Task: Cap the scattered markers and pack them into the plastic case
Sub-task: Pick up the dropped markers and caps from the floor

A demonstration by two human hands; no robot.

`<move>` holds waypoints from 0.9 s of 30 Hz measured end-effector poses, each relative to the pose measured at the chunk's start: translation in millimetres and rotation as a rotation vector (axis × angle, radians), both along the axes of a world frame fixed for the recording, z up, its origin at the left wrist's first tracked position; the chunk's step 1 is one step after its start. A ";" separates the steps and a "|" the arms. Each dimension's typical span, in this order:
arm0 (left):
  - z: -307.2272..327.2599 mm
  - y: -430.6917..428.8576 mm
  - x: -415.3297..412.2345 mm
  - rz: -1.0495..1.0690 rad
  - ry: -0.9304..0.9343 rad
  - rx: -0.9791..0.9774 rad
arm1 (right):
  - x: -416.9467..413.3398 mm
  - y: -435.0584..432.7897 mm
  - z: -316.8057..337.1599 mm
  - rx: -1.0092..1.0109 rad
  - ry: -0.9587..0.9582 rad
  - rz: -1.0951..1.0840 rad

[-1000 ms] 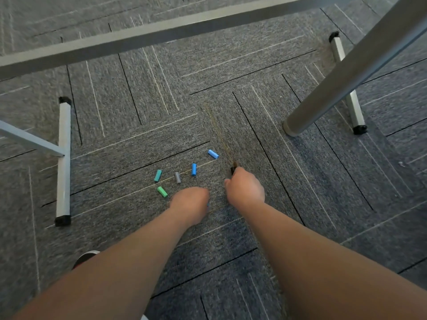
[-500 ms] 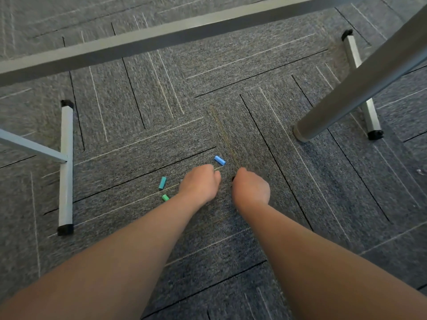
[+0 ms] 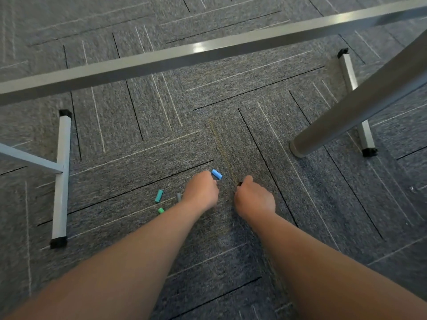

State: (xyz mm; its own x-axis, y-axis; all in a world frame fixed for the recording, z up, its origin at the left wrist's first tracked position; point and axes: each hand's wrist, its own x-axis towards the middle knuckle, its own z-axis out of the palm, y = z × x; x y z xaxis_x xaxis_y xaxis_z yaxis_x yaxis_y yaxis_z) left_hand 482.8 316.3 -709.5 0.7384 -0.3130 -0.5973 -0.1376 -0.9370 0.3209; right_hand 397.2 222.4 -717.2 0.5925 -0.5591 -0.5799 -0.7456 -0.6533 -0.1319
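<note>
Grey carpet (image 3: 231, 100): woven tiles with short pile and thin pale and black stripes set at angles.
Light blue cap (image 3: 216, 174): a short plastic cylinder lying loose on the carpet.
Left hand (image 3: 202, 192): just below-left of the light blue cap, fingers curled downward. I cannot tell whether they hold anything.
Right hand (image 3: 254, 199): right of the light blue cap, curled, pinching a small dark piece (image 3: 240, 183) too small to identify.
Grey cap (image 3: 178, 197), teal cap (image 3: 159, 196), green cap (image 3: 161, 210): left of the light blue cap, stubby cylinders lying apart.
Round metal leg (image 3: 346, 116): a smooth tube well right of the light blue cap.
Square metal bar (image 3: 208, 51): glossy, far above the light blue cap.
</note>
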 end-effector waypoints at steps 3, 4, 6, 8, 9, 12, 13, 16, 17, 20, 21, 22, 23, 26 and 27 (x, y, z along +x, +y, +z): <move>-2.9 -2.1 6.5 0.049 -0.024 0.027 | 3.5 2.0 -2.4 0.007 0.072 0.014; -3.6 -2.5 7.9 0.053 -0.032 0.026 | 4.5 2.6 -3.8 0.004 0.093 0.017; -4.7 -4.1 8.9 0.027 -0.058 0.011 | 5.6 2.9 -6.0 -0.011 0.117 0.029; -4.5 -6.5 8.1 -0.055 -0.096 0.009 | 6.5 3.0 -6.3 -0.036 0.128 0.061; -4.1 -8.2 8.0 -0.099 -0.109 0.009 | 7.5 2.7 -6.1 -0.046 0.130 0.083; -7.1 -15.3 10.2 -0.226 -0.120 0.005 | 10.8 3.0 -4.7 -0.059 0.123 0.145; -8.8 -17.3 11.1 -0.270 -0.131 0.025 | 11.5 2.7 -4.7 -0.061 0.117 0.150; -15.8 -18.9 11.7 -0.380 -0.144 0.087 | 12.9 2.5 -3.7 -0.064 0.136 0.161; -18.2 -18.0 11.0 -0.399 -0.133 0.098 | 12.7 3.4 -3.2 -0.066 0.152 0.175; -22.0 -15.1 9.1 -0.429 -0.138 0.094 | 11.7 6.0 -3.7 -0.090 0.161 0.207; -21.6 -14.8 9.8 -0.438 -0.141 0.099 | 11.6 6.2 -4.8 -0.098 0.154 0.204; -21.0 -14.6 11.0 -0.444 -0.143 0.096 | 11.7 6.4 -5.7 -0.098 0.149 0.196; -20.0 -14.1 13.1 -0.440 -0.144 0.102 | 11.7 6.3 -5.8 -0.089 0.143 0.188; -13.5 -6.7 20.6 -0.332 -0.120 0.045 | 13.6 7.1 -4.1 -0.042 0.088 0.148; -11.9 -1.9 23.6 -0.285 -0.116 0.021 | 14.4 9.0 -3.0 -0.023 0.060 0.125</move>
